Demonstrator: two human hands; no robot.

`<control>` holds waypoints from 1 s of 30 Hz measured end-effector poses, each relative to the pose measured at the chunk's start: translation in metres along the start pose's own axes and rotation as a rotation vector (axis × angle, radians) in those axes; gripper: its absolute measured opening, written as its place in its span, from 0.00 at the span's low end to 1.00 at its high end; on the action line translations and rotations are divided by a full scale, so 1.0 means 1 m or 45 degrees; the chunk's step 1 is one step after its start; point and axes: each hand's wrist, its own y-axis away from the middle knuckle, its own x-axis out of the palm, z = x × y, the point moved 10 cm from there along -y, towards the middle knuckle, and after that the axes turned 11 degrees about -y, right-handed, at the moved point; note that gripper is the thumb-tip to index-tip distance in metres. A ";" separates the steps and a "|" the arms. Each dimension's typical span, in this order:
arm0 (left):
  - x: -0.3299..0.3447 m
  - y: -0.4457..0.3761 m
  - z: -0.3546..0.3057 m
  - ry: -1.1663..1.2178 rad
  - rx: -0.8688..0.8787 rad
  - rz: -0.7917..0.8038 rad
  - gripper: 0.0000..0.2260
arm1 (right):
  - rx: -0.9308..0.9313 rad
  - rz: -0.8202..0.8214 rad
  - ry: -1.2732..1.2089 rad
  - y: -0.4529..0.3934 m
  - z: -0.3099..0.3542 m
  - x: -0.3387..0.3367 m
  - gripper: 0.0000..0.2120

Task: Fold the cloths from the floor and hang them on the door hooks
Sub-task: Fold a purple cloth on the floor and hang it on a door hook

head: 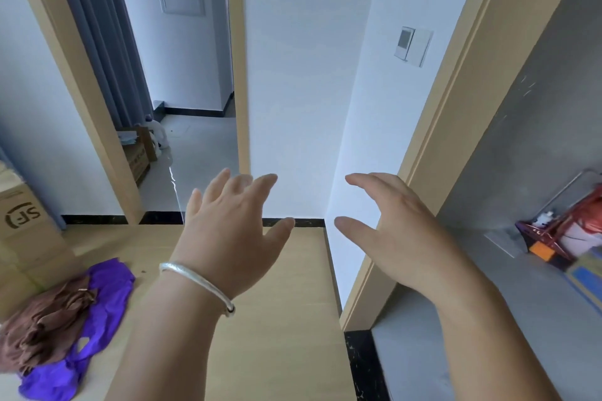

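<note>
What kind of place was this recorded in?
Most likely a home hallway: a wood-framed doorway opens onto a tiled room, a wall switch panel is mounted nearby, and cloths lie on the floor.

Bright, even daylight, cool bluish cast on the white wall (pixel 303 75). Glare streak on glossy floor (pixel 182 172) left of centre. Shadows soft. Strong wide-angle bowing of door frames at edges. Slight motion blur on fingertips; corners soft.

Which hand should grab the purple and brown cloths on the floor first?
Probably the left hand. Both hands are open and empty, but the purple cloth and brown cloth lie on its side; the right hand is farther away.
</note>
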 end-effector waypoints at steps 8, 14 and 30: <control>0.025 -0.079 0.053 0.063 0.000 0.041 0.28 | 0.051 0.054 0.025 -0.091 -0.005 0.049 0.27; 0.051 -0.134 0.081 0.072 -0.069 0.092 0.28 | 0.032 0.032 -0.004 -0.164 -0.019 0.071 0.31; 0.069 -0.376 0.066 -0.133 -0.214 -0.084 0.28 | -0.147 0.117 -0.108 -0.425 -0.110 0.057 0.30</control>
